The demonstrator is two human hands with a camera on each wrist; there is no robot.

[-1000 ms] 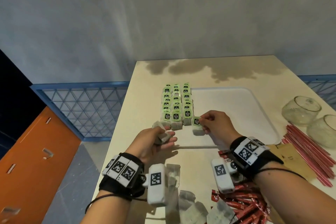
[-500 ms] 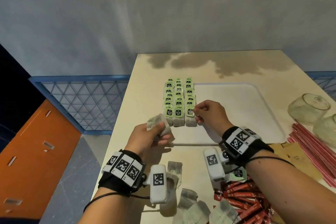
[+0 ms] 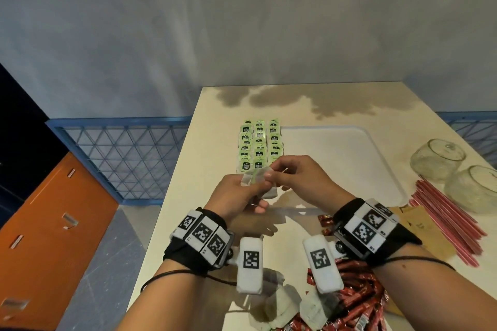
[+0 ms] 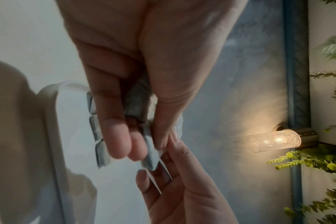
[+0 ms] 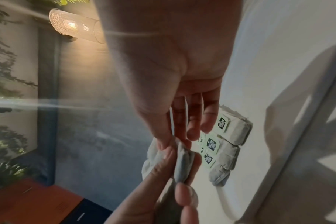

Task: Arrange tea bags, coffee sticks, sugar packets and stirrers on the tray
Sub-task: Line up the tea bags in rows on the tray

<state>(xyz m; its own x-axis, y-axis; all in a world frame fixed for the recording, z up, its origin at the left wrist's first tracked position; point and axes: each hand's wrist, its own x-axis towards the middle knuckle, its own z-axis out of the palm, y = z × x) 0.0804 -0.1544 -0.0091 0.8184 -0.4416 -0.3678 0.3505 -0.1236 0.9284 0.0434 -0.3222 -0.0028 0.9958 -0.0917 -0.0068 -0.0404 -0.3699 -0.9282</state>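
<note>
Three columns of green-tagged tea bags [image 3: 258,142] lie along the left side of the white tray [image 3: 349,158]. In front of them, above the tray's near edge, my left hand [image 3: 255,185] grips a small bunch of tea bags [image 3: 265,185]. My right hand [image 3: 272,174] meets it and pinches one tea bag of the bunch [image 5: 182,163] between thumb and forefinger. The left wrist view shows the bunch [image 4: 136,103] between my left fingers and thumb, with the rows [image 4: 95,128] behind. The nearest laid tea bags [image 5: 227,141] show past my right fingers [image 5: 194,133].
Loose tea bags [image 3: 282,306] and red coffee sticks [image 3: 357,301] lie on the table's near edge under my wrists. Brown packets [image 3: 422,228], red stirrers [image 3: 446,217] and two glass bowls [image 3: 438,158] are to the right of the tray. The table's left edge [image 3: 172,196] is close.
My right hand left the near end of the tea bag rows and came back to my left hand. The left hand rose to meet it, and the right fingers now pinch a bag there.
</note>
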